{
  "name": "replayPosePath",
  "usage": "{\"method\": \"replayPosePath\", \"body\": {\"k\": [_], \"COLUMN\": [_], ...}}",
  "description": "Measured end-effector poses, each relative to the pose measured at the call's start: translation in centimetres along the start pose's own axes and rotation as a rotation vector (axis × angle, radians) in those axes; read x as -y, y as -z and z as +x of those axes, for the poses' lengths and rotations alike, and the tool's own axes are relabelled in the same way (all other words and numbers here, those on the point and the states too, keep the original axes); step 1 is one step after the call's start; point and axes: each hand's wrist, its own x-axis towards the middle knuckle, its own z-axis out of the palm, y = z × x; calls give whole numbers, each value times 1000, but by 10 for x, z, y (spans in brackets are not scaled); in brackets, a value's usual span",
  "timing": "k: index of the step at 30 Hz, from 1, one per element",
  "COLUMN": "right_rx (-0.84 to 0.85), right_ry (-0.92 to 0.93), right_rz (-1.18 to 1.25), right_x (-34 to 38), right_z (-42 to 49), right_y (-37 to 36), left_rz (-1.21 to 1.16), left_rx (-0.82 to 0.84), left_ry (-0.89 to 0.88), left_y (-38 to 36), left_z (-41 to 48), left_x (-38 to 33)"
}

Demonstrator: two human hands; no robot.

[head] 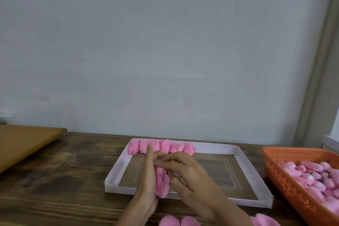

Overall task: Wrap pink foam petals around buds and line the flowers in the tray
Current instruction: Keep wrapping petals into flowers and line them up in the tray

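A shallow white cardboard tray with a brown floor lies on the dark wooden table. Along its far wall stands a row of several finished pink foam flowers. Over the tray's middle, both hands hold one pink foam flower between them. My left hand cups it from the left with fingers fairly straight, the forefinger pointing at the row. My right hand curls its fingers round the flower's top from the right. The bud inside is hidden.
An orange perforated basket full of pink buds stands at the right. Loose pink foam petals lie at the table's near edge. A lighter wooden board sits at the left. A pale wall rises behind the table.
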Motion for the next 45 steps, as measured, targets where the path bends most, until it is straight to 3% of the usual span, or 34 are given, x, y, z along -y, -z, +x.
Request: {"method": "replayPosePath", "body": {"k": [4,13,21,28,35,41,45], "right_rx": [38,-49,81,13,-104,-118,-135], "right_ry": [59,225,163,89,-29,-6,-42], "right_rz": [133,32,-97,-2,-55,-82,-27], "right_x": [-8,-9,-11,-14,-14,-13,-16], "right_z": [-3,1,0,0,1,3,1], "right_y": [7,0,3,-7,-10,-9,-9], "left_rz": [-28,-33,166,213,218,248,274], "left_rx": [-18,-82,-1,80,220,158,147], "left_ry": [44,89,102,60,26,-147,-131], "left_y": [3,3,4,2,1,0,2], "left_z": [3,6,2,-2,-4,-6,-5], "left_x": [2,5,3,2,4,0,4]}}
